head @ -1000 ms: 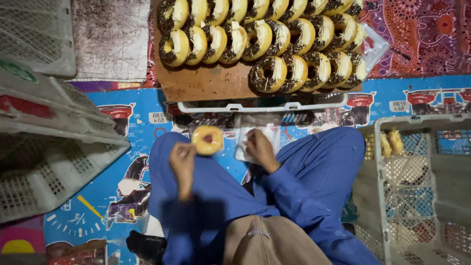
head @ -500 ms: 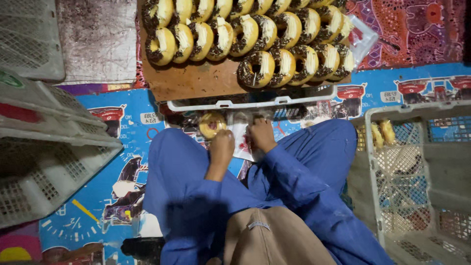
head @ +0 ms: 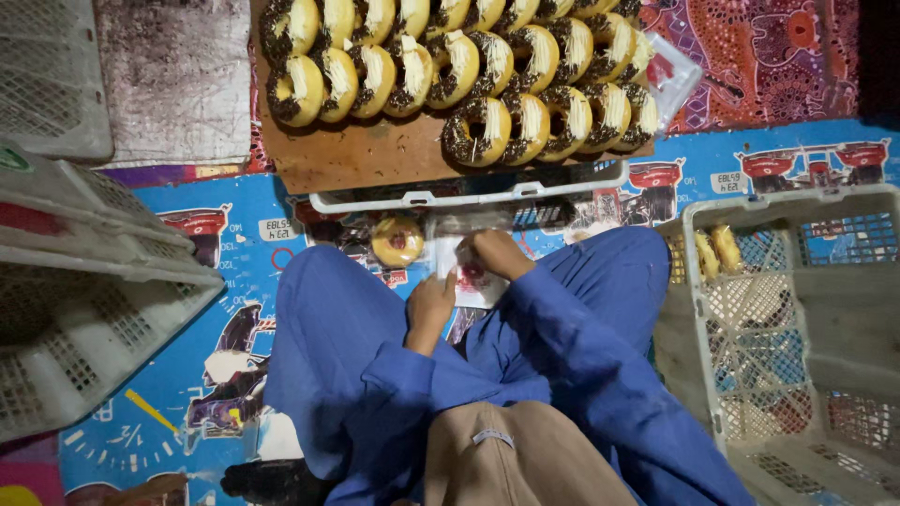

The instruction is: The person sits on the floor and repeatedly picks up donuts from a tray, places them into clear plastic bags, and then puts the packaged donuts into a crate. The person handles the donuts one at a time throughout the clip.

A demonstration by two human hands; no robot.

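Head view: both my hands pinch a small clear bag over my lap.

Thin and see-through with a red print, the clear bag [head: 473,281] sits between my knees. Fingers of my left hand [head: 429,305] close on its left edge; my right hand [head: 495,253] grips the top. Just left lies a bagged doughnut [head: 397,241]; beyond, a wooden board [head: 375,159] of chocolate-sprinkled doughnuts [head: 478,131].

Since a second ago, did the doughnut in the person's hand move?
Yes. The plain doughnut went from held up in the left hand down onto the mat, just below the white crate edge. Both hands now touch the small clear bag.
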